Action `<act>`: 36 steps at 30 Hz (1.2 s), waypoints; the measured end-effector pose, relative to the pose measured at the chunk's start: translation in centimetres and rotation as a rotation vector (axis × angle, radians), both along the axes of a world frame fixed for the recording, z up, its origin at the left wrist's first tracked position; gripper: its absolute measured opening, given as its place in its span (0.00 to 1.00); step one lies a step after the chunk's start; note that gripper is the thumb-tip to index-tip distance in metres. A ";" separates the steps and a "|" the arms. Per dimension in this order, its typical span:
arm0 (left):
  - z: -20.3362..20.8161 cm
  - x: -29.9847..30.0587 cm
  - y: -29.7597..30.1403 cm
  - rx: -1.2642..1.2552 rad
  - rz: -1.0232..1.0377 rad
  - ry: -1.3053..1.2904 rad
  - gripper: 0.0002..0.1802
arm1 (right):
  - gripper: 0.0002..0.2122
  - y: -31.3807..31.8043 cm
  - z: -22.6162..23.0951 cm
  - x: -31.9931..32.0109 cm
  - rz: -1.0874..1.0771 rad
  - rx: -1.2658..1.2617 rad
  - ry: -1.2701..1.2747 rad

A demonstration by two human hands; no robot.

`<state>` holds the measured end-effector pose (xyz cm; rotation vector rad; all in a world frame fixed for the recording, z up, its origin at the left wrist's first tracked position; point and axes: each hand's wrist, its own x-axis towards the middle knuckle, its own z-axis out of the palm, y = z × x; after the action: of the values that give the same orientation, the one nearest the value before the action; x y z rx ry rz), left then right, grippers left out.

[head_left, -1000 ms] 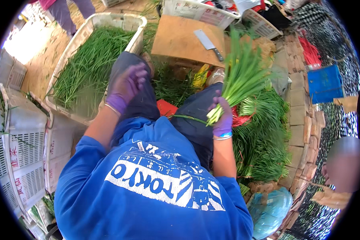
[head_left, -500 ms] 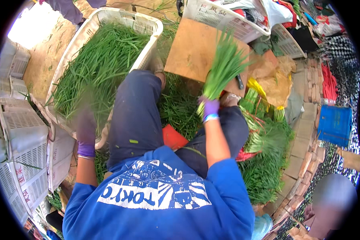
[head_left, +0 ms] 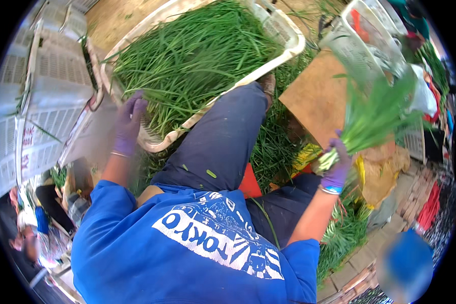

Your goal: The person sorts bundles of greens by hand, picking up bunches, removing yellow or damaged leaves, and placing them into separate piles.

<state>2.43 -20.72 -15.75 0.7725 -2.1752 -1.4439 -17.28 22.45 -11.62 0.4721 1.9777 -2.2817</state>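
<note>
In my purple-gloved right hand [head_left: 336, 164] is a bunch of garlic chives [head_left: 367, 119], gripped near its pale stem ends. Its leaves fan out to the upper right and are smeared by motion. My left hand [head_left: 128, 124], also in a purple glove, is at the near left corner of a white plastic crate [head_left: 283, 55]. Its fingertips are pinched together at the ends of a few loose chives there; how many they hold is unclear. Loose garlic chives [head_left: 197, 55] heap the crate. A brown board [head_left: 314, 99] lies beyond my right hand, partly behind the bunch.
White slatted crates [head_left: 55, 86] stand on the left. More chives [head_left: 344, 243] lie to the right of my leg, and loose leaves [head_left: 273, 152] cover the ground between my feet. A brown sack [head_left: 385, 175] sits beside the board. At lower right is a person's blue-covered head [head_left: 408, 263].
The view has turned left, so the crate appears farther right. My left hand has drawn back from the heap to the crate's corner. The bunch in my right hand has tilted rightward.
</note>
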 end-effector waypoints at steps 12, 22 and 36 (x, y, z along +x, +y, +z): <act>-0.1 0.4 -2.9 -0.768 -0.078 -0.755 0.29 | 0.31 3.8 -11.4 -5.8 0.061 0.574 -0.323; -3.9 -4.3 -11.4 -0.630 -0.413 -1.191 0.34 | 0.30 7.1 -7.1 -2.6 0.075 0.390 -0.138; 10.3 -5.5 -14.0 -0.622 -0.002 -0.441 0.18 | 0.24 8.9 -3.9 8.3 -0.044 0.053 -0.189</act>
<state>-3.03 -34.69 -5.46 0.8980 -2.7286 -0.5433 -8.97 31.34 -15.54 0.7143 1.9574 -2.1244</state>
